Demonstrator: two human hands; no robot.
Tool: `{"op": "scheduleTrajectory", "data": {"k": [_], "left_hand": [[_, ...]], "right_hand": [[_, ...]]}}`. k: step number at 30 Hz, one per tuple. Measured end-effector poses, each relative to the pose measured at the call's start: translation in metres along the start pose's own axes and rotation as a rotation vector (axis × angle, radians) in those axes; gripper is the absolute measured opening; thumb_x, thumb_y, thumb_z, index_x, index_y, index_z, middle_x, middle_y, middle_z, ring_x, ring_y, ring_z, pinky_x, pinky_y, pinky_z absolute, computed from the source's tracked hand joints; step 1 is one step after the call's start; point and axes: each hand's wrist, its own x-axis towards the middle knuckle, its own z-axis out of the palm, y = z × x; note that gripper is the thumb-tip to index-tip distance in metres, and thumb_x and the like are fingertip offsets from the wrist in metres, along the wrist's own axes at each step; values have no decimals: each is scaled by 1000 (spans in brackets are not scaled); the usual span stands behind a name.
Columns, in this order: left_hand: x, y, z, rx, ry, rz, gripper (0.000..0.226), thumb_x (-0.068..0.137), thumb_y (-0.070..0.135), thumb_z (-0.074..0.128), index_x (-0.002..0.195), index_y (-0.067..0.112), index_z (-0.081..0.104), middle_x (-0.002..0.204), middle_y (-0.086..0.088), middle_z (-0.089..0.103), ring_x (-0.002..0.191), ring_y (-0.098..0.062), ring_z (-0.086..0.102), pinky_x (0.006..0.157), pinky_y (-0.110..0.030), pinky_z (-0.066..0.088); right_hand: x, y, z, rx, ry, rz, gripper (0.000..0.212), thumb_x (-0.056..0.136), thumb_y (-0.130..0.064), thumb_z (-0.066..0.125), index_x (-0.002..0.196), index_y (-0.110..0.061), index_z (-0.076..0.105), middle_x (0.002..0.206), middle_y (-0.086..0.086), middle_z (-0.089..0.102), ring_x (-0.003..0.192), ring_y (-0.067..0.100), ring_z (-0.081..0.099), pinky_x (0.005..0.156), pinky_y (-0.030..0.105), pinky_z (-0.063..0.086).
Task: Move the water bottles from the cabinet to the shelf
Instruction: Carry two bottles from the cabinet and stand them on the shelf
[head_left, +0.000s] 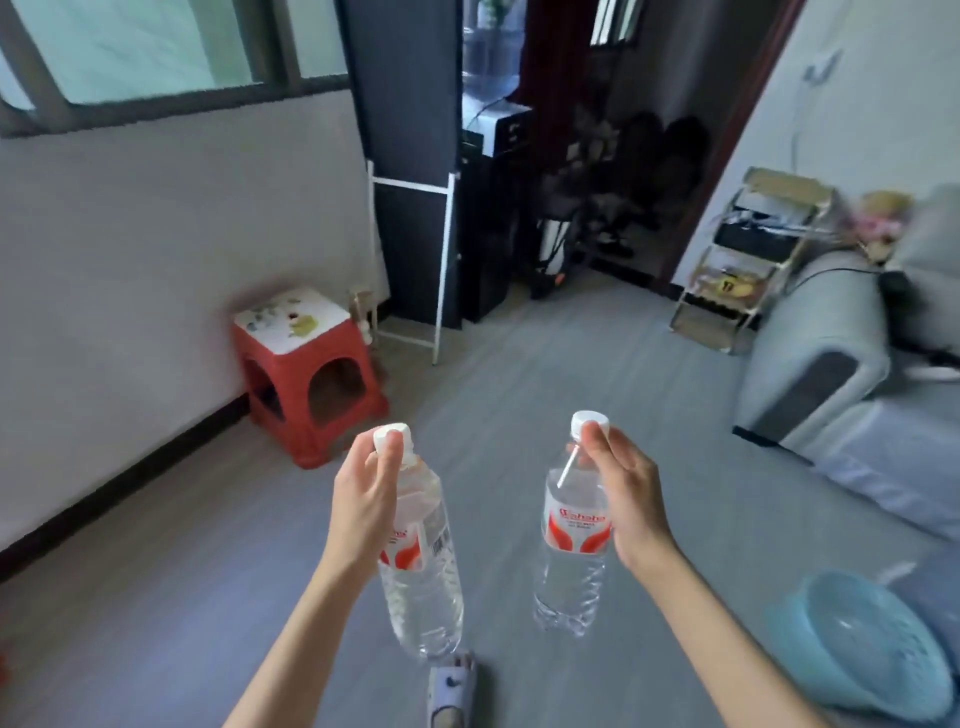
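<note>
I carry two clear water bottles with white caps and red-and-white labels, both hanging over the grey floor. My left hand (363, 493) grips the neck of the left bottle (423, 587), which tilts slightly. The right bottle (571, 545) is held by my right hand (626, 493) around its neck, just under the cap. A tiered metal shelf (748, 260) with items on its levels stands at the far right, beside the doorway. No cabinet is in sight.
A red stool (306, 374) with a white top stands by the left wall. A grey sofa (831, 374) fills the right side. A blue basket (862, 639) lies at the lower right. A dark screen (410, 156) and a water dispenser (493, 130) stand ahead. My slippered foot (452, 691) shows below.
</note>
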Motion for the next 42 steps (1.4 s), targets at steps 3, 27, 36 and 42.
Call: {"op": "scheduleTrajectory", "data": {"k": [3,27,36,42], "left_hand": [[54,-6,66,3,-80,11,22,88,43,43,90,27,59,89,-3,63,81,-15,60,72,-27,49],[453,15,565,69,-561,29,39,79,60,54,84,23,60,88,-13,67,84,-25,65,84,-47,50],[586,51,732,85,-570,131,33,86,52,49,88,21,60,88,-3,64,82,-14,61,82,-37,49],[660,37,837,92,-628,81,40,78,54,47,85,17,59,82,-5,64,76,-15,63,74,-32,50]], "right_hand": [[59,0,-36,-13,84,-6,23,65,-54,59,71,-36,72,79,-10,68,85,12,60,83,30,44],[552,-39,-284,-32,504,-29,17,82,-42,60,77,-28,69,86,-5,70,91,14,63,86,28,44],[747,-73,-368,-122,477,-40,21,85,-51,53,88,-33,62,96,-2,68,92,13,61,75,24,43],[862,-59,-409,-123,478,27,47,75,-61,47,100,-26,63,100,-1,67,94,15,62,71,25,43]]}}
